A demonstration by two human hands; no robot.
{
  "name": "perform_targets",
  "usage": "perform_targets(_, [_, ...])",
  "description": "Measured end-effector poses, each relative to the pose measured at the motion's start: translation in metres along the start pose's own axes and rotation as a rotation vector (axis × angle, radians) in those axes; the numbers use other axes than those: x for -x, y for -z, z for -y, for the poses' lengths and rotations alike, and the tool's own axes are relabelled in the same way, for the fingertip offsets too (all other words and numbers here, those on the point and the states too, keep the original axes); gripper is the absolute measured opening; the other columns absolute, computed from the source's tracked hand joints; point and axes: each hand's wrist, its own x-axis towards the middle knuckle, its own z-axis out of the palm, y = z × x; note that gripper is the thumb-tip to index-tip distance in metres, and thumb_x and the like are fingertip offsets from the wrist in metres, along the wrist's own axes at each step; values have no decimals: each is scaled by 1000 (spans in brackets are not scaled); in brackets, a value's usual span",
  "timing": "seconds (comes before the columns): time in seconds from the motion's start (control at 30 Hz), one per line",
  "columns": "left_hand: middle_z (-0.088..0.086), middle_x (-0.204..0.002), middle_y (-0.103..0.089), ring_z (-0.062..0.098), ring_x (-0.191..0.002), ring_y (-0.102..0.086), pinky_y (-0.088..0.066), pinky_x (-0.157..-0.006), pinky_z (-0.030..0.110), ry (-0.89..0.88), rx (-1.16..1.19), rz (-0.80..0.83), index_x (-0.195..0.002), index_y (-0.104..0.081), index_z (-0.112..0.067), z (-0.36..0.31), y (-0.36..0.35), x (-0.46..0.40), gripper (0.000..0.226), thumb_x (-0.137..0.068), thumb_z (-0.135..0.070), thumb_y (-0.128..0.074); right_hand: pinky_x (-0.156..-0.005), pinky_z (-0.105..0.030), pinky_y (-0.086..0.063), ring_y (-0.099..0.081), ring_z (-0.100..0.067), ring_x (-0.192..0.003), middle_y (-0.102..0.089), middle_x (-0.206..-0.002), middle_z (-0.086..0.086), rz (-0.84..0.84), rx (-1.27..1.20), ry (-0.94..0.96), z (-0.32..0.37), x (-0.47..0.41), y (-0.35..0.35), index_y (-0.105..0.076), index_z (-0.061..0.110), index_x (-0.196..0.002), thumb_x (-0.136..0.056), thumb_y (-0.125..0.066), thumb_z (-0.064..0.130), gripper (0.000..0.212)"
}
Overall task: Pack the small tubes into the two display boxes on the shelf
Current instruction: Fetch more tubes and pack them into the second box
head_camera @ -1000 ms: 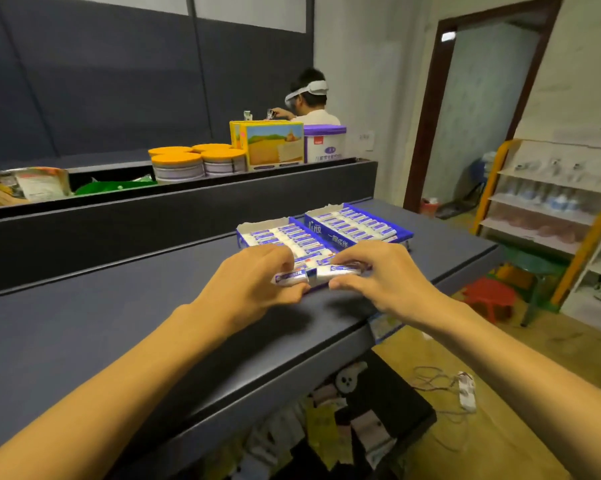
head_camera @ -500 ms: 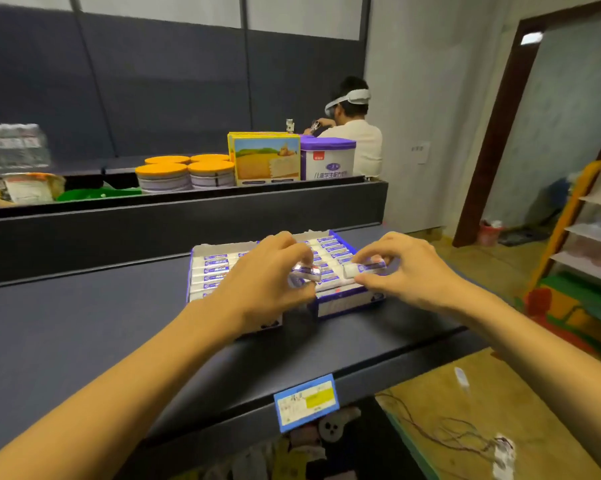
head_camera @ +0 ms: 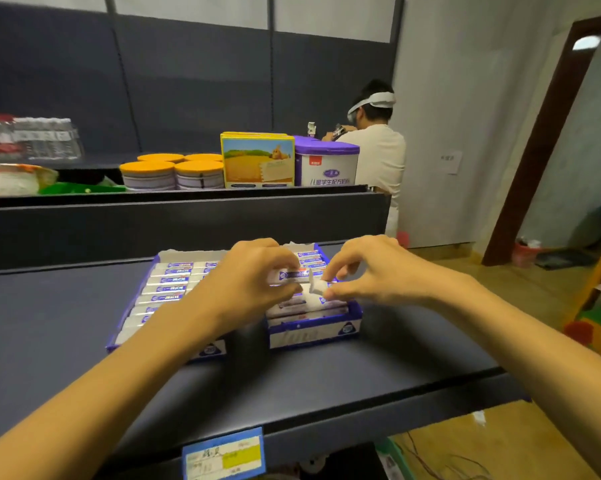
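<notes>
Two blue-and-white display boxes stand side by side on the dark shelf (head_camera: 67, 341). The left box (head_camera: 132, 317) holds a row of small white-and-purple tubes (head_camera: 171, 280). The right box (head_camera: 313, 334) is also filled with tubes, partly hidden by my hands. My left hand (head_camera: 250, 285) hovers over the gap between the boxes and pinches a small tube (head_camera: 294, 274). My right hand (head_camera: 368, 268) is over the right box and pinches the white end of another tube (head_camera: 318, 289). The two hands almost touch.
Behind the raised shelf back stand orange-lidded cans (head_camera: 174, 173), a yellow carton (head_camera: 257, 161) and a purple-lidded tin (head_camera: 327, 162). A person in a white shirt (head_camera: 378, 150) stands beyond them. A price tag (head_camera: 224, 453) hangs on the shelf edge. A doorway (head_camera: 569, 150) is at the right.
The view has swung closer and more squarely onto the boxes. Both hands have moved from the shelf front to above the right box, still holding tubes, and have drawn slightly closer together.
</notes>
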Motion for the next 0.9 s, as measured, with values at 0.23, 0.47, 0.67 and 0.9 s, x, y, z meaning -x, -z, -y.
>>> perform_targets(0.23, [-6, -105, -66, 5, -77, -47, -34, -63, 11, 162, -129, 86, -108, -68, -24, -18, 9, 9, 28, -83, -36, -69, -87, -30, -33, -51, -10, -100, -65, -104, 7, 161, 58, 159, -8, -11, 2, -69, 31, -104, -80, -68, 47, 29])
perform_targets(0.47, [-4, -109, -67, 4, -80, -43, -28, -61, 6, 213, -171, 84, -114, -68, -24, -27, 6, 14, 37, -81, -41, -67, -85, -33, -23, -44, -7, -94, -56, -88, 16, 135, 216, 235, -12, -15, -7, -65, 33, -107, -83, -66, 47, 27])
perform_targets(0.67, [-5, -110, -63, 3, -85, -44, -33, -67, 15, 206, -146, 122, -113, -69, -25, -25, 8, 12, 34, -83, -40, -66, -82, -32, -19, -41, -6, -93, -53, -88, 17, 150, 266, 281, -10, -18, -5, -64, 31, -96, -83, -67, 44, 18])
perform_targets(0.9, [-8, -109, -60, 2, -78, -44, -33, -60, 6, 196, -123, 158, -113, -67, -26, -24, 12, 14, 34, -83, -43, -65, -85, -32, -20, -38, -7, -100, -57, -97, 14, 143, 309, 271, -6, -20, -7, -67, 29, -103, -85, -66, 40, 21])
